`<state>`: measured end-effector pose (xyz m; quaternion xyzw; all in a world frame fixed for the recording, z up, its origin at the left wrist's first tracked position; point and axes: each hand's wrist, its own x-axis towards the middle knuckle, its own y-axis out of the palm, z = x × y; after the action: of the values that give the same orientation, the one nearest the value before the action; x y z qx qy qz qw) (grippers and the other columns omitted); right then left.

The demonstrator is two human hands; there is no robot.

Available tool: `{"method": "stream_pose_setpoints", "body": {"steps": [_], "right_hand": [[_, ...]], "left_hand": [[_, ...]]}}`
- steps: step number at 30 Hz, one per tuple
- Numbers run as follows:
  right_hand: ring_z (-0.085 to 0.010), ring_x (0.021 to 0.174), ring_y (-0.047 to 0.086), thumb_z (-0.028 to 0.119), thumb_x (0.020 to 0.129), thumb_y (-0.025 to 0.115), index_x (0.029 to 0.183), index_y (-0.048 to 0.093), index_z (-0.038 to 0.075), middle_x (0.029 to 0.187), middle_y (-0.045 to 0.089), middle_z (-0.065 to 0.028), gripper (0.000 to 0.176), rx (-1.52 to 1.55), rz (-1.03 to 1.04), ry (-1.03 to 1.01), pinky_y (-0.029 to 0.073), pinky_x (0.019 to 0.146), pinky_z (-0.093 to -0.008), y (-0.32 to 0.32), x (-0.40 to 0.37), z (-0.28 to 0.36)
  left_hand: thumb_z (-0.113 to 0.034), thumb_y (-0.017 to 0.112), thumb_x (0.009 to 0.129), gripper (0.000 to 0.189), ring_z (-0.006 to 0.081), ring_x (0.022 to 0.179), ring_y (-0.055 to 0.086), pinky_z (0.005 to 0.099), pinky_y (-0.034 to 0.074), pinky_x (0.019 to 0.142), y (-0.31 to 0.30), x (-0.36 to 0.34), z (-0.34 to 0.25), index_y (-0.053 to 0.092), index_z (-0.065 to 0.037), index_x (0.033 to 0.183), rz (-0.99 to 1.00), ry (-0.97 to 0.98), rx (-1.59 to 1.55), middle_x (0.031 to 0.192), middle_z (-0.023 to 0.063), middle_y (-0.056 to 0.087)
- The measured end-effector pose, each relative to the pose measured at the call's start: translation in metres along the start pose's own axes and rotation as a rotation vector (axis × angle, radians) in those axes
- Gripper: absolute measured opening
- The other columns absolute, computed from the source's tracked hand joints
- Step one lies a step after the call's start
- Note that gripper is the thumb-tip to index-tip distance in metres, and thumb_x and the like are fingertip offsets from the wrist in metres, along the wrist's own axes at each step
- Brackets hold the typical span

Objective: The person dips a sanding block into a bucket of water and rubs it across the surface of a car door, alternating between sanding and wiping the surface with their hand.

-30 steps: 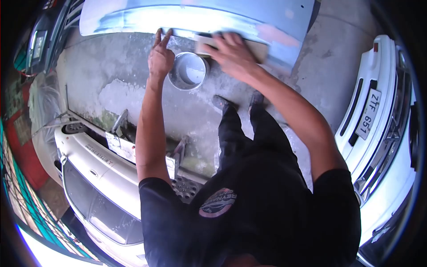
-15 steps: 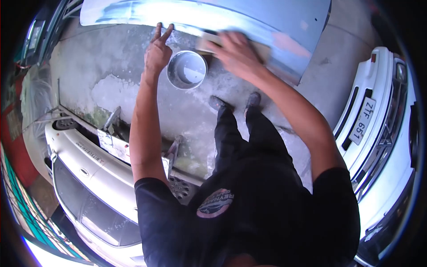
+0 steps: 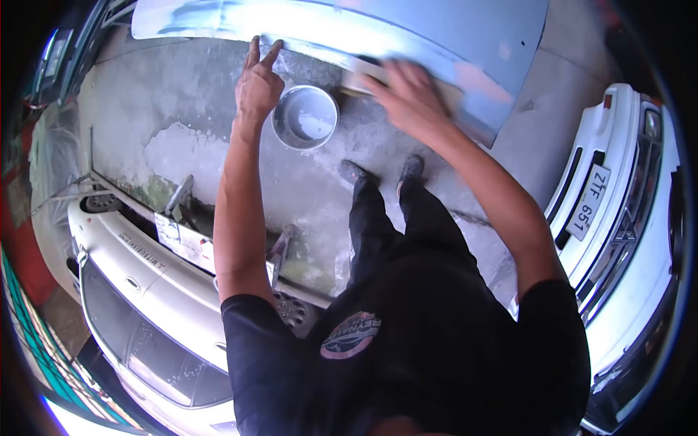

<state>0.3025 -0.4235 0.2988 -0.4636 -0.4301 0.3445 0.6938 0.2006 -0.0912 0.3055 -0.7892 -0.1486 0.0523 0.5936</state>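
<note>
A car body panel [image 3: 465, 40], light blue with white and pinkish patches, spans the top of the view. My right hand [image 3: 416, 98], blurred by motion, is closed over a long tan sanding block [image 3: 356, 80] that lies against the panel's near side. The block's underside is hidden. My left hand [image 3: 259, 87] has two fingers stretched out to the panel's lower edge, their tips touching or very near it; its other fingers are curled. Between and below the hands a round bucket [image 3: 286, 127] with greyish liquid stands on the floor.
A silver car [image 3: 156, 283] stands at lower left, with a metal stand [image 3: 179, 195] beside it. On the right is a white car's front [image 3: 574, 211] with a license plate. My shoes [image 3: 411, 167] are on the stained concrete floor [image 3: 203, 102] below the panel.
My right hand and the sanding block have shifted right and slightly down along the panel. The left hand stays nearly where it was at the edge.
</note>
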Motion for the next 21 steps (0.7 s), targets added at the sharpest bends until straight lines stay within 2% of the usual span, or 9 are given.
{"method": "stream_pose_setpoints", "body": {"steps": [2,5,7,9,11,13,14,17,21], "right_hand": [[-0.0449,0.141,0.051,0.009,0.087,0.073,0.153,0.061,0.018,0.154,0.052,-0.0251,0.067,-0.020,0.085,0.136,0.040,0.117,-0.0582,-0.025,-0.082,-0.022],[-0.0470,0.142,0.049,0.008,0.087,0.073,0.160,0.054,0.017,0.157,0.049,-0.0268,0.075,-0.042,0.037,0.116,0.040,0.117,-0.0605,-0.025,-0.112,-0.030],[-0.0441,0.141,0.049,0.010,0.088,0.073,0.159,0.052,0.014,0.154,0.051,-0.0251,0.074,-0.072,0.149,0.089,0.040,0.117,-0.0583,-0.009,-0.027,0.000],[-0.0413,0.140,0.050,0.010,0.089,0.072,0.154,0.055,0.011,0.150,0.053,-0.0225,0.066,0.009,0.084,0.021,0.040,0.117,-0.0560,0.025,0.058,0.029],[-0.0393,0.139,0.050,0.012,0.090,0.072,0.148,0.059,0.012,0.144,0.056,-0.0199,0.059,0.063,0.221,0.017,0.040,0.116,-0.0539,0.016,0.110,0.053],[-0.0401,0.140,0.050,0.013,0.092,0.071,0.150,0.058,0.013,0.148,0.055,-0.0199,0.060,0.047,0.155,-0.006,0.039,0.117,-0.0550,0.009,0.065,0.031],[-0.0409,0.140,0.049,0.013,0.094,0.071,0.153,0.057,0.015,0.151,0.053,-0.0199,0.061,0.022,0.081,-0.049,0.039,0.117,-0.0561,0.006,0.037,0.013],[-0.0441,0.138,0.051,0.014,0.094,0.071,0.160,0.052,0.020,0.158,0.049,-0.0258,0.070,-0.075,0.079,0.096,0.038,0.118,-0.0587,-0.023,-0.099,-0.025],[-0.0438,0.136,0.053,0.011,0.094,0.069,0.157,0.055,0.019,0.153,0.051,-0.0295,0.065,-0.097,0.102,0.109,0.039,0.116,-0.0571,-0.008,-0.053,-0.002]], "left_hand": [[0.002,0.052,0.082,0.080,0.0474,0.133,0.062,0.0501,0.056,0.105,0.006,-0.002,0.010,0.058,-0.024,0.157,-0.003,-0.011,-0.053,0.169,0.0258,0.040],[0.003,0.051,0.081,0.081,0.0478,0.134,0.061,0.0507,0.055,0.106,0.020,-0.005,0.017,0.057,-0.022,0.158,-0.071,0.040,-0.153,0.171,0.0258,0.037],[0.003,0.050,0.081,0.080,0.0489,0.135,0.059,0.0507,0.054,0.108,0.008,-0.002,0.008,0.058,-0.020,0.157,-0.017,-0.033,-0.166,0.170,0.0267,0.037],[0.003,0.050,0.082,0.078,0.0489,0.134,0.060,0.0504,0.055,0.108,0.006,-0.004,0.006,0.060,-0.019,0.156,0.015,-0.045,-0.118,0.168,0.0275,0.040],[0.002,0.051,0.082,0.076,0.0476,0.134,0.060,0.0504,0.055,0.107,-0.002,0.008,0.008,0.061,-0.020,0.154,0.022,-0.028,-0.096,0.166,0.0280,0.043],[-0.003,0.055,0.083,0.075,0.0434,0.127,0.068,0.0498,0.057,0.106,-0.003,0.013,0.017,0.062,-0.025,0.154,0.025,-0.008,0.062,0.171,0.0183,0.040],[-0.003,0.056,0.082,0.075,0.0427,0.128,0.067,0.0496,0.056,0.107,-0.001,0.014,0.021,0.063,-0.025,0.154,-0.007,0.001,0.109,0.171,0.0180,0.041],[0.001,0.053,0.081,0.075,0.0469,0.131,0.063,0.0508,0.057,0.104,0.001,0.004,0.019,0.063,-0.020,0.152,-0.003,-0.027,-0.092,0.166,0.0263,0.044],[0.000,0.053,0.081,0.076,0.0466,0.131,0.063,0.0498,0.056,0.105,0.007,0.004,0.015,0.062,-0.019,0.154,0.005,-0.082,-0.097,0.166,0.0273,0.043]]}}
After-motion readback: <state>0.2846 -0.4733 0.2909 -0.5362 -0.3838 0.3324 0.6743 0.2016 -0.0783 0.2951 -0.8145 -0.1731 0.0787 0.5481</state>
